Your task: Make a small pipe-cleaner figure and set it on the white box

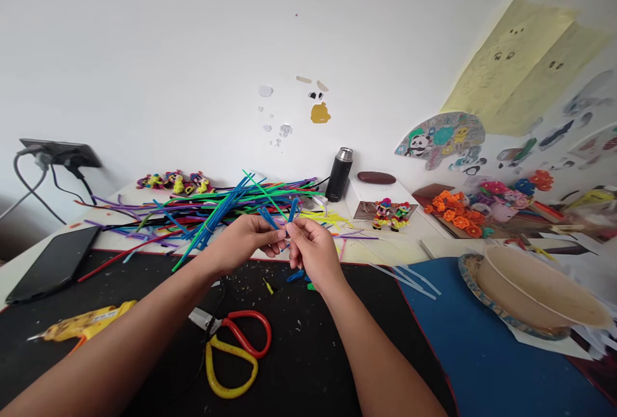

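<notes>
My left hand (pixel 250 240) and my right hand (pixel 314 251) meet above the back edge of the black mat. Both are closed in a pinch on short blue pipe cleaners (pixel 294 207), whose ends fan up in two bunches; the lower part is hidden by my fingers. Just behind lies a big heap of pipe cleaners (pixel 216 211) in blue, green, red, purple and black. Beneath my right hand, small blue pieces (pixel 295 275) rest on the mat. Open-handled scissors (pixel 231 340) with one red and one yellow grip lie nearer me, between my forearms.
A yellow hot glue gun (pixel 89 322) and a black tablet (pixel 53 266) lie left. A black flask (pixel 340 176) and small pipe-cleaner figures (pixel 384 212) stand at the back. Glue sticks (pixel 407 282) and a beige bowl (pixel 540 282) are right, beside orange flowers (pixel 456 211).
</notes>
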`<state>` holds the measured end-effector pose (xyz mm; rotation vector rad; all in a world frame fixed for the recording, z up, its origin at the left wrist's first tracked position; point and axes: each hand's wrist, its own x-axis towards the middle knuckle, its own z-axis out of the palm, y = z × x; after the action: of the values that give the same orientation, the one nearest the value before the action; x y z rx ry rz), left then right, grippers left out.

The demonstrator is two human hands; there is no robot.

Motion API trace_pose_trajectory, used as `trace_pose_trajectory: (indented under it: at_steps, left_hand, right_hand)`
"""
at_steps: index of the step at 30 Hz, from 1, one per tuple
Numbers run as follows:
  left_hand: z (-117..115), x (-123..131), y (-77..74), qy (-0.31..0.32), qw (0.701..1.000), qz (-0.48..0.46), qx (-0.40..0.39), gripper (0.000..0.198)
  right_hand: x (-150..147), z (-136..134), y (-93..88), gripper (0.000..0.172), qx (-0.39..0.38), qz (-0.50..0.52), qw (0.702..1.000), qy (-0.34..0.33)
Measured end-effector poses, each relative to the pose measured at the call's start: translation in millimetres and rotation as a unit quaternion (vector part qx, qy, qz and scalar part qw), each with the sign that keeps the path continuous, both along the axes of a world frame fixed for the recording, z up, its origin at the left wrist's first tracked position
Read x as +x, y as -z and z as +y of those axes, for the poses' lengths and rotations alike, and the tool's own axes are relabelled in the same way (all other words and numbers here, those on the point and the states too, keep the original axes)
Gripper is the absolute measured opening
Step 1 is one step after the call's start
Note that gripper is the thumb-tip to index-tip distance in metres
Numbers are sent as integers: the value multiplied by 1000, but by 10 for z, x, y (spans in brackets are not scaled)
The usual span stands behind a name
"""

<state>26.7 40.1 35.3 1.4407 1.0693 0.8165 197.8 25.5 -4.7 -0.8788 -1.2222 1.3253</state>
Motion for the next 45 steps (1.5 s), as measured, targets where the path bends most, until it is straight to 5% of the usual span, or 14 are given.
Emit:
trace_pose_trajectory:
  at_steps: [9, 25, 36, 45]
  left_hand:
    - [92, -262, -116, 1, 997, 13, 79, 41]
    - [46, -234, -132, 44, 995, 10, 91, 38]
    - [20, -244, -175, 54, 996, 11, 76, 35]
    - [25, -190, -90, 7, 994, -98, 39, 33]
  right_hand:
    - [-17, -36, -14, 39, -19, -18, 996, -81]
    - [-32, -87, -37, 34, -34, -52, 987, -145]
    - [-34, -122, -109, 42, -59, -50, 983, -167]
    - [-45, -106, -63, 40, -47, -17, 989, -142]
